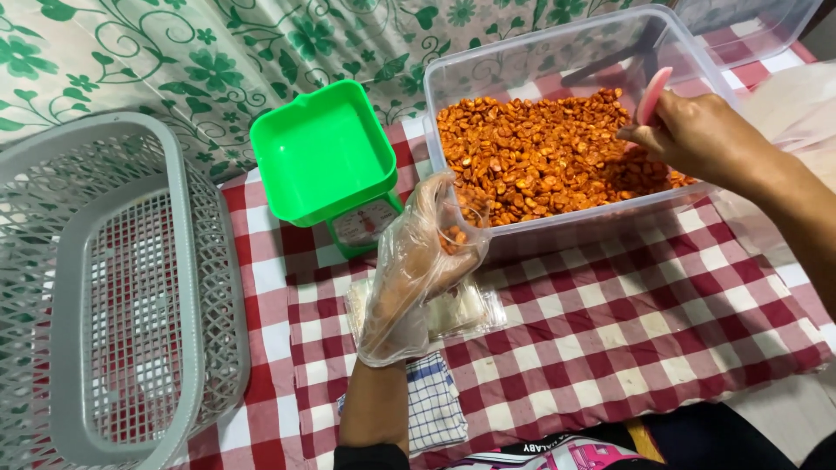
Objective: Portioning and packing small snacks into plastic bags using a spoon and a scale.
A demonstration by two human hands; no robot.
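My left hand (409, 270), in a loose clear plastic glove, holds a small clear bag (453, 228) with a few orange snack pieces in it, right against the near wall of a clear plastic tub (557, 222). The tub is filled with orange-brown fried snack pieces (540, 157). My right hand (697, 135) is bare and reaches into the tub from the right, gripping a pink scoop (653, 94) whose handle sticks up above the snacks.
A green kitchen scale (326, 161) with a square tray stands left of the tub. Grey plastic baskets (113, 287) lie at the far left. A stack of clear bags (453, 312) and a blue checked cloth (435, 405) rest on the red checked tablecloth (610, 331).
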